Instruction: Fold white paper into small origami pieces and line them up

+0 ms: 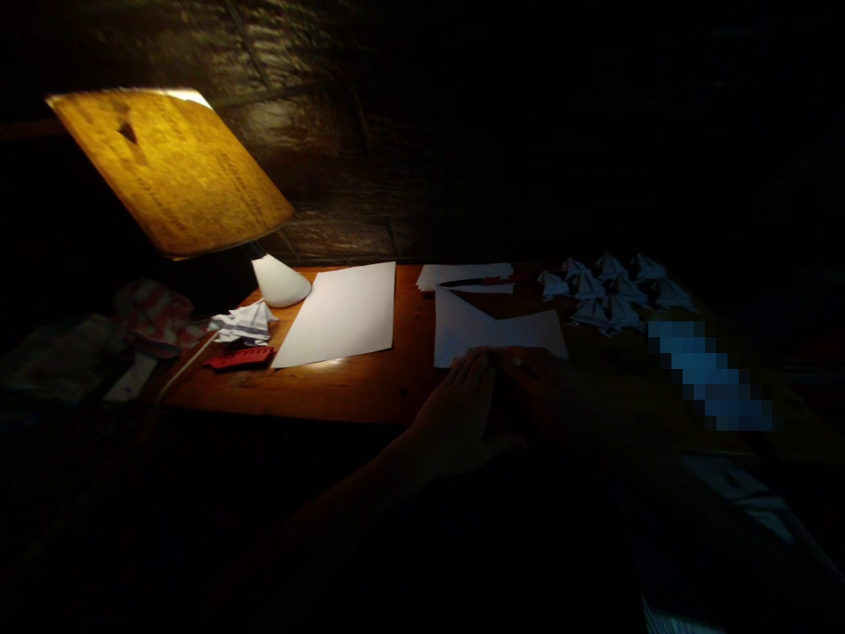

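Observation:
A partly folded sheet of white paper [500, 335] lies on the wooden table, with a notch between two raised corners along its far side. On its near edge rest the fingers of my left hand [462, 401], stretched out flat with the thumb apart. Close beside it, my right hand [541, 374] lies over the near right part of the sheet, its fingers extended leftward in deep shadow. Their tips nearly meet. Whatever lies under the fingers is hidden.
A lamp with a yellow shade [178, 176] lights the table's [356, 392] left side. Near it are a large white sheet [343, 313], a folded paper piece [244, 324] and a red object [241, 357]. Behind lie stacked paper [462, 273], a dark slender tool [485, 282] and several folded paper shapes [611, 295].

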The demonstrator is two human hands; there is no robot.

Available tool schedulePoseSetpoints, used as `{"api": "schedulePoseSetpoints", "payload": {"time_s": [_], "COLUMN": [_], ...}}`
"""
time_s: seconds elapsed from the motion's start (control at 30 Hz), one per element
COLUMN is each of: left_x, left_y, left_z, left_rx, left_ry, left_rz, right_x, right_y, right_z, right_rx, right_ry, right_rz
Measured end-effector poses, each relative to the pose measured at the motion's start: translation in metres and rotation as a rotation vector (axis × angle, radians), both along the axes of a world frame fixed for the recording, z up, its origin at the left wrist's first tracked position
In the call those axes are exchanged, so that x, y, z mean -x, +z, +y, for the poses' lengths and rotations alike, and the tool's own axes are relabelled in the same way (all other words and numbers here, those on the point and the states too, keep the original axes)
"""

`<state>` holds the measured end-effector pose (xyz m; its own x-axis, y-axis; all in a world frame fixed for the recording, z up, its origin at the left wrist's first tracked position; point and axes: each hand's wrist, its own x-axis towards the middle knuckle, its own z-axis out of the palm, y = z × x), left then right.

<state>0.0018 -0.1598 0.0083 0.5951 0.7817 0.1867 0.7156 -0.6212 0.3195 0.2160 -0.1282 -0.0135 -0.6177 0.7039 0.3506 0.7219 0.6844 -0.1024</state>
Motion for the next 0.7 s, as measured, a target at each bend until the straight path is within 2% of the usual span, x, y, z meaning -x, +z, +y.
{"api": "schedulePoseSetpoints", "payload": {"time_s": [0.2, 0.47, 0.7], "left_x": [-0.004, -0.001, 0.01], "left_y": [-0.011, -0.005, -0.009], "left_z": [-0.002, -0.007, -0.01], "left_rx": [-0.009, -0.082, -0.099], "left_ry": [0.06, 0.111, 0.116], "left_rz": [0.035, 0.091, 0.113], "right_x": [-0.003, -0.003, -0.026], "right_y": [-0.001, 0.008, 0.018], "right_z": [-0.001, -0.006, -0.014], "right_rx": [0.002, -0.031, -0.076], "right_ry": [0.051, -0.028, -0.128], "right_rz": [0.032, -0.003, -0.067]}}
